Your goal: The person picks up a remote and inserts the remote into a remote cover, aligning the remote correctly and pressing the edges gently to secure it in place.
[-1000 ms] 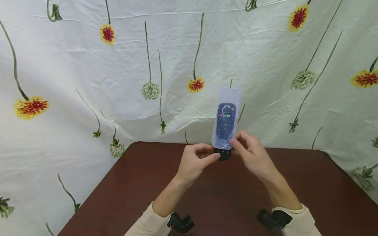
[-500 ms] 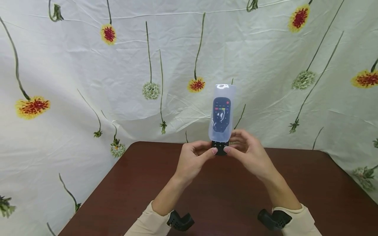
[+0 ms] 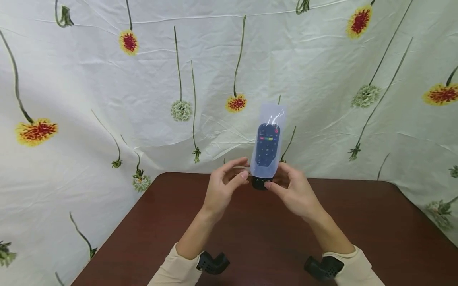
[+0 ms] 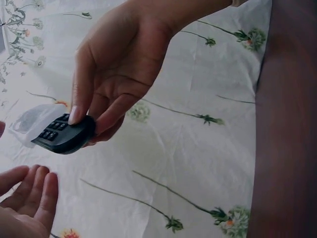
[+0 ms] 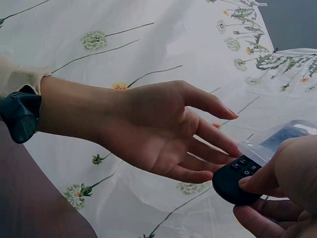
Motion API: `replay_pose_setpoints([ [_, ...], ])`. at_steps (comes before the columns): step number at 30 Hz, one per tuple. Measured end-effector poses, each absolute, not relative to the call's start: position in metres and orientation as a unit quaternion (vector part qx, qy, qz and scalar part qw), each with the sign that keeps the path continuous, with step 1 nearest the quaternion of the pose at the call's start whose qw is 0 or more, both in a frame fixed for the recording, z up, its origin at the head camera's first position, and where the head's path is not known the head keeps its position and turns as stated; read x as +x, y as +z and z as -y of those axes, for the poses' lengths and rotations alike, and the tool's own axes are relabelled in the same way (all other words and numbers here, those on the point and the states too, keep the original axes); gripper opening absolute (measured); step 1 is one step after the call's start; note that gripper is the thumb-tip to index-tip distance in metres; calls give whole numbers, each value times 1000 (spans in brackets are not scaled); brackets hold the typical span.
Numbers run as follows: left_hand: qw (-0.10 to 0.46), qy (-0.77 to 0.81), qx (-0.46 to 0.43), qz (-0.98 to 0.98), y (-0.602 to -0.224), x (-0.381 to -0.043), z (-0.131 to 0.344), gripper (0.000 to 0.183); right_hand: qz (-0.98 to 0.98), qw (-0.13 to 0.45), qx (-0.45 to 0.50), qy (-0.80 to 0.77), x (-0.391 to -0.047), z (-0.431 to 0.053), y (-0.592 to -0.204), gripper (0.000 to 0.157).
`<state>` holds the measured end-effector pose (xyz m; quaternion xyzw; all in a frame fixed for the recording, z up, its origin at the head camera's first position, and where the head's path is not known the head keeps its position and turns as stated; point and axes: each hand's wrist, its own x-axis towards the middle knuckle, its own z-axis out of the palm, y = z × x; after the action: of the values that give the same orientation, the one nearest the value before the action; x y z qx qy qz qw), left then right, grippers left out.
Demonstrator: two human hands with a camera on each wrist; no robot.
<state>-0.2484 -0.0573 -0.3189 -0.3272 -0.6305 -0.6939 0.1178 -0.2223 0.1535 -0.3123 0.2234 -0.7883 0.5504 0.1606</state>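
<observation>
A black remote control [image 3: 259,183] stands upright, mostly inside a translucent plastic sleeve [image 3: 273,113]. Its bare lower end sticks out of the sleeve's open bottom. Coloured buttons show through the plastic. My right hand [image 3: 295,190] pinches that lower end, thumb on the front keys and fingers behind; the left wrist view shows this grip on the remote [image 4: 69,136] from the side. My left hand [image 3: 222,188] is beside the sleeve on the left, fingers spread and holding nothing. In the right wrist view the left hand [image 5: 158,134] has its fingertips close to the remote's end.
Beneath the hands lies a dark reddish-brown table [image 3: 257,238]. A white cloth [image 3: 304,67] printed with flowers hangs behind and to the sides. Each wrist carries a black camera mount [image 3: 213,263] over a cream cuff.
My left hand has let go of the remote's lower end and moved left. My right hand shifted from the sleeve's bottom corner onto the remote. The remote rose, then came slightly down and left.
</observation>
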Motion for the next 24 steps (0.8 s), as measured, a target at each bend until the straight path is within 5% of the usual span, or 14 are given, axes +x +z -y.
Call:
replay_pose_setpoints([
  [16, 254, -691, -274, 619, -321, -249, 53, 22, 819, 82, 270, 499, -219, -144, -318, 47],
  [24, 243, -713, -270, 600, -325, -245, 44, 23, 819, 91, 267, 499, -216, -141, -316, 52],
])
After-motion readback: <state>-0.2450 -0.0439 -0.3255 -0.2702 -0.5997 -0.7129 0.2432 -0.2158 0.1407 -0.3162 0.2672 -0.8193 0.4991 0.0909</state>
